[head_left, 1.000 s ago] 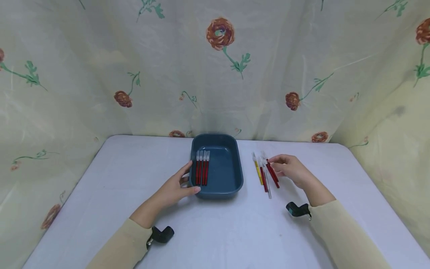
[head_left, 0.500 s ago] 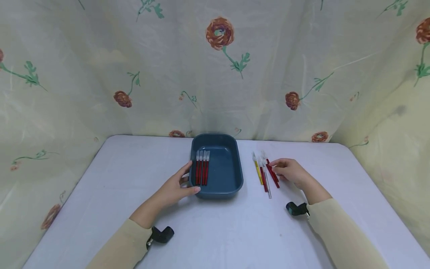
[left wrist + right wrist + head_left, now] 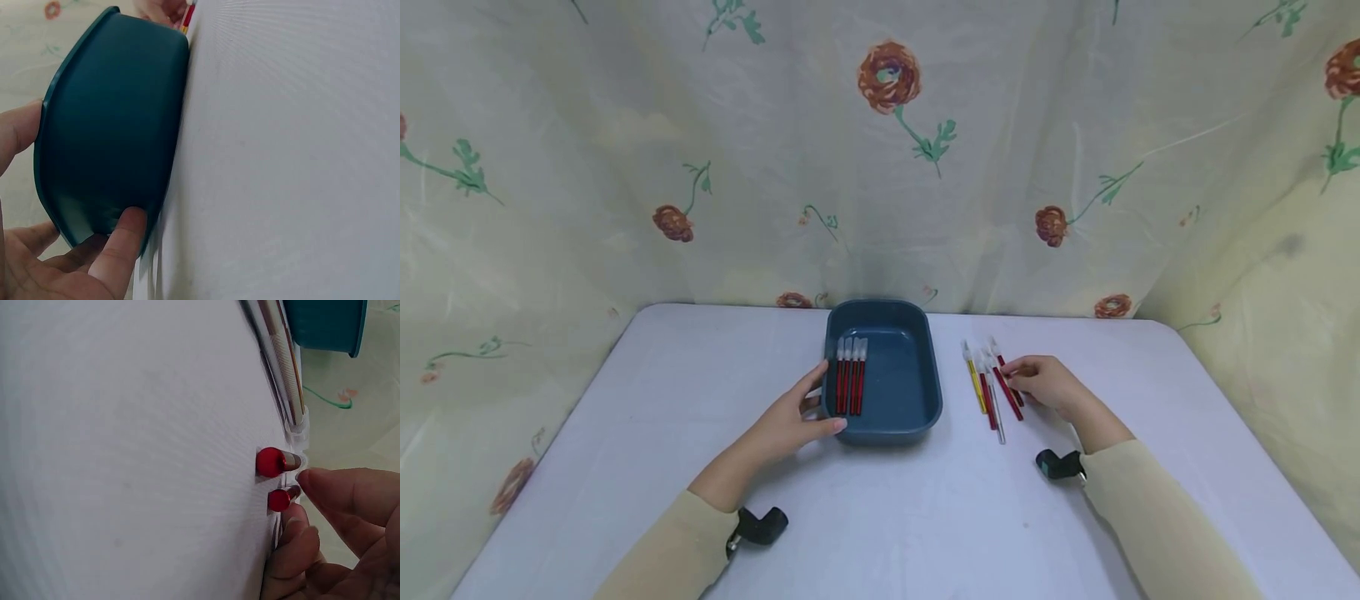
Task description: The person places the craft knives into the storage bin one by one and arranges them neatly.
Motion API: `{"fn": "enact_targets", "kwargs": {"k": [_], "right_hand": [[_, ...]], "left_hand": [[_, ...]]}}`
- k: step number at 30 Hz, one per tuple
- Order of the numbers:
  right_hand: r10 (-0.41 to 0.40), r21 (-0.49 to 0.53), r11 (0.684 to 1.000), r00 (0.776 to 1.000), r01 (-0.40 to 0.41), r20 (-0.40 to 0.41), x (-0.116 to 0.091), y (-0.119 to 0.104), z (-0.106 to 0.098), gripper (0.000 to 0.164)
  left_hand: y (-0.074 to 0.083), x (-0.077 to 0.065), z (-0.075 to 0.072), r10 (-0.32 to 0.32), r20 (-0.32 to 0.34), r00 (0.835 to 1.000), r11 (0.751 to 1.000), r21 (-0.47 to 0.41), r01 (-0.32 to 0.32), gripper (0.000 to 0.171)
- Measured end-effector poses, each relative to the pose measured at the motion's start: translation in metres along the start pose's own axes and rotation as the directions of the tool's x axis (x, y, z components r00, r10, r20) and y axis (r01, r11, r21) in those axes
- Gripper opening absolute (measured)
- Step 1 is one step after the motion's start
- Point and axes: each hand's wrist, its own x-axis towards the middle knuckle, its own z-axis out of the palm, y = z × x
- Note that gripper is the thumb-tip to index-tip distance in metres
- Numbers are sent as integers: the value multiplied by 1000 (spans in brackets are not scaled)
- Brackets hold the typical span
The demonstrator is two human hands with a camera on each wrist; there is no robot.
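Tray (image 3: 898, 387) of blue plastic, rectangular, is gripped by the left hand (image 3: 786, 423). The right hand (image 3: 1048, 385) seemingly pinches a slim red cylindrical pen (image 3: 279, 500).

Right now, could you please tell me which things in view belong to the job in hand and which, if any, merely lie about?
In the job:
dark blue rectangular tray, left hand on it
slim red sticks with clear caps inside
loose yellow stick, silver stick and red sticks near the right hand

Only surroundings:
white table
floral curtain
black wrist cameras
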Motion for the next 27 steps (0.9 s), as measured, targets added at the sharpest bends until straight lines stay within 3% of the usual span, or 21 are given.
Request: {"fn": "enact_targets", "kwargs": {"k": [16, 21, 27], "right_hand": [[-5, -185, 983, 1000, 1, -19, -1, 6, -10, 35], [21, -175, 984, 1000, -24, -18, -1, 9, -13, 36], [23, -92, 995, 1000, -24, -9, -7, 7, -14, 39]], "left_hand": [[0, -1, -1, 20, 0, 1000, 1000, -8, -20, 97], [-1, -1, 0, 25, 1, 1000, 1000, -12, -25, 97], [-1, 0, 0, 18, -2, 1000, 1000, -9, -18, 99]]}}
